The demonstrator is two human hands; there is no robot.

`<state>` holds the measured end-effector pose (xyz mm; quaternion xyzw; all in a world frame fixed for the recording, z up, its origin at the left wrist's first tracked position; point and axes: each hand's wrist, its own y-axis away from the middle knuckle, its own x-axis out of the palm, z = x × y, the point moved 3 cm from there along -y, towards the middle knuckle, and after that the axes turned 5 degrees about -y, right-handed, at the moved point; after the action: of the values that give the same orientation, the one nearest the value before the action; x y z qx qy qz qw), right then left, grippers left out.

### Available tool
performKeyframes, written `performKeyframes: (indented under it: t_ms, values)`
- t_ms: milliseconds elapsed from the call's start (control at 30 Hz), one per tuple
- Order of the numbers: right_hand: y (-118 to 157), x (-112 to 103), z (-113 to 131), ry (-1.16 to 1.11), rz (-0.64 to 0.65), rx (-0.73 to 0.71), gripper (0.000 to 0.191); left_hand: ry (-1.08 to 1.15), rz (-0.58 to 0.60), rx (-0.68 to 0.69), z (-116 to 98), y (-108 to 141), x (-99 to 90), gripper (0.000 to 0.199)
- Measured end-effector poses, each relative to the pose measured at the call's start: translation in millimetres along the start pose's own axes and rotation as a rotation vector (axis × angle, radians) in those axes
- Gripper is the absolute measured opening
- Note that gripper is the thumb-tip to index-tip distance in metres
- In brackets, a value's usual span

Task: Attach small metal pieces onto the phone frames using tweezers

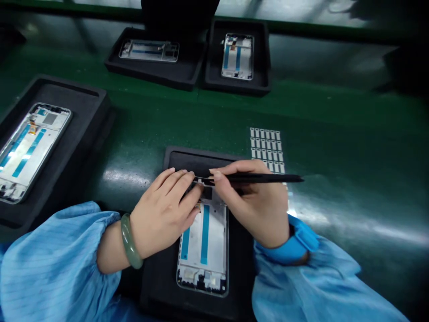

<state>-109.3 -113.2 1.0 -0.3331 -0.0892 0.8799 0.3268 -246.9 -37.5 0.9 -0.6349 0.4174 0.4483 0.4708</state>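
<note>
- I see two hands: left hand (164,214) lying flat, not gripping, on the nearest of four phone frames (204,241)
- right hand (251,203) pinching one tweezers (268,178) at that frame's top end
- that frame sits in one of four trays (197,154)
- one label sheet (266,145) just beside it

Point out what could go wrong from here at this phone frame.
The tweezers in the right hand work at the top of the phone frame under the left hand: a slip could scratch the frame or tear its blue strips. The bangle on the left wrist could catch the tray or frame.
</note>
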Motion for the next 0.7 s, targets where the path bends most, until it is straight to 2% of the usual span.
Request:
performKeyframes:
  t_ms: [133,333,500,700]
  values:
    - [3.8,-2.6,-8.1,-0.086,0.010,0.066,0.010,0.004,-0.003,0.004,0.0,-0.2,0.2,0.032]
    - [4.6,-3.5,-4.4,-0.028,0.018,-0.048,0.013,0.058,-0.012,-0.005,2.6,-1.6,-0.3,0.033]
    - [3.7,-2.5,-2.9,-0.039,0.039,-0.054,0.014,0.085,-0.029,-0.015,4.4,-1.5,-0.3,0.032]
    - [2.0,-2.7,1.3,0.051,0.030,-0.084,0.010,0.067,-0.022,-0.006,3.9,-1.6,-0.1,0.032]
